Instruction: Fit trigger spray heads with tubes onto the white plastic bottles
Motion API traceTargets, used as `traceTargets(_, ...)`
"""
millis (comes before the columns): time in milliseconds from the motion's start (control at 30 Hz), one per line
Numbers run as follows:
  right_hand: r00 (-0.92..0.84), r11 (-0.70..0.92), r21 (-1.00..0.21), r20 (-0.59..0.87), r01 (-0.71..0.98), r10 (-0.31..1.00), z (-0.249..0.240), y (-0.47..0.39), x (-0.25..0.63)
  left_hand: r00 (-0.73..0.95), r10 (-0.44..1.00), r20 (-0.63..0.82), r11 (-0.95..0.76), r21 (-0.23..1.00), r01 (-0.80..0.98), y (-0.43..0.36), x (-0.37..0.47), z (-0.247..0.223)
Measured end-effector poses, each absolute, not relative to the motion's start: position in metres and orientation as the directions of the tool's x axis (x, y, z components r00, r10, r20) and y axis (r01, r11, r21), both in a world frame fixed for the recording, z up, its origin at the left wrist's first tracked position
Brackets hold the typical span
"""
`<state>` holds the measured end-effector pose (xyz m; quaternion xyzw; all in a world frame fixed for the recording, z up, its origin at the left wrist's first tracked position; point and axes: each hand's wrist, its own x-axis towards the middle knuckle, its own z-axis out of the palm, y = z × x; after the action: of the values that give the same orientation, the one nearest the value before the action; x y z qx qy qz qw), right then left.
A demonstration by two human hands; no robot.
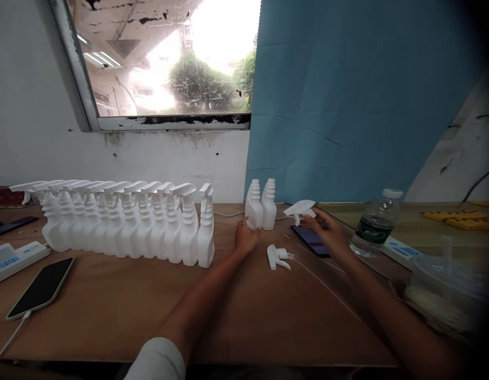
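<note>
My left hand (247,236) is closed round the lower part of a white spray bottle (254,203) that has no top on it. Right beside that one stands a second open-necked bottle (269,206). A white trigger sprayer head (300,208) is in my right hand (325,228), its nozzle pointing left. Another trigger sprayer head (279,256) lies on the brown table (244,311) between my arms, with its thin tube trailing to the right. On the left, a row of several white bottles (127,227) stands upright with sprayer heads on.
A phone (41,287) on a cable and a power strip (20,261) lie at the left. Another phone (309,240) is under my right hand. Farther right are a water bottle (376,224), a lidded plastic tub (450,287) and yellow objects (461,217).
</note>
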<state>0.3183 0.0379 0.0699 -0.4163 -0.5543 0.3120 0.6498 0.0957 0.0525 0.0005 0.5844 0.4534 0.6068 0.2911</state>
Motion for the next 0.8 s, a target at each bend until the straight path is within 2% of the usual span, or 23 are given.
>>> traceTargets(67,0.159,0.444,-0.894,0.447,0.056,0.88,0.077,0.023,0.313,-0.042,0.852,0.522,-0.5,0.835,0.232,0.026,0.094,0.002)
traceTargets(167,0.092,0.383,-0.922,0.387,0.056,0.917,0.079,0.0,0.308,0.239,0.758,0.607,-0.652,0.717,0.246,-0.01,0.089,0.01)
traceTargets(267,0.068,0.347,-0.929,0.357,0.126,0.932,0.069,-0.016,0.313,0.521,0.581,0.625,-0.807,0.523,0.272,-0.03,0.085,0.016)
traceTargets(333,0.108,0.321,-0.935,0.338,0.149,0.935,0.06,-0.02,0.321,0.615,0.512,0.6,-0.859,0.384,0.339,-0.033,0.084,0.015)
traceTargets(367,0.138,0.3,-0.945,0.317,0.129,0.938,0.056,-0.02,0.325,0.621,0.514,0.591,-0.858,0.346,0.381,-0.032,0.084,0.013)
traceTargets(433,0.175,0.258,-0.964,0.265,0.062,0.948,0.048,-0.019,0.331,0.578,0.564,0.59,-0.823,0.347,0.449,-0.029,0.084,0.007)
traceTargets(600,0.061,0.128,-0.991,0.126,-0.03,0.99,0.031,-0.019,0.323,0.481,0.64,0.6,-0.759,0.394,0.518,-0.027,0.08,-0.002)
traceTargets(800,0.123,0.145,-0.989,0.143,-0.006,0.982,0.015,-0.019,0.316,0.477,0.656,0.585,-0.744,0.395,0.54,-0.029,0.078,0.0)
